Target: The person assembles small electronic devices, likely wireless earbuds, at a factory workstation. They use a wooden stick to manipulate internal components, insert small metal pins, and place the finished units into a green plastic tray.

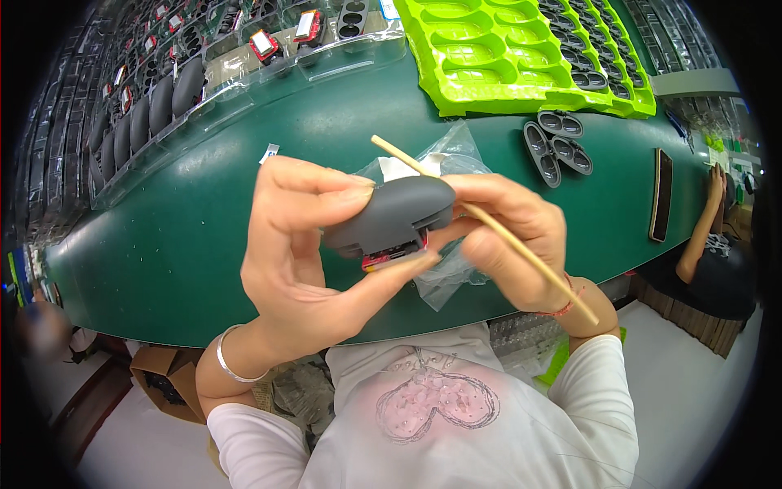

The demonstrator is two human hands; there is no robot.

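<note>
Holding dark grey shell [399, 204] tilted above the surface [204, 212], close to the middle of the near edge. Pinching it in left grip [281, 277], with fingertips on upper face and thumb stretched along the underside, by the exposed red board [379, 263]; can't tell if touching board or only casing. Clasping wooden stick [538, 266] slantwise in right grip [529, 224], with fingers also closed in against shell's right end. Probably at fitting or adjusting the board in the shell, judging by red showing at the notch. To do well: support by the outer curve, avoid squeezing across the opening, square board to notch before pushing. Press at board edges, never on parts, and back off at first stiffness. If prying or nudging, use stick tip lightly; otherwise angle it clear to avoid scuffing the casing. Turn open side toward view to check seating. Work low over the clear plastic bag [444, 289] in case of a slip. Leave alone the lime green tray [489, 102] at the far edge and dark inserts [542, 155] just in front of it.
</note>
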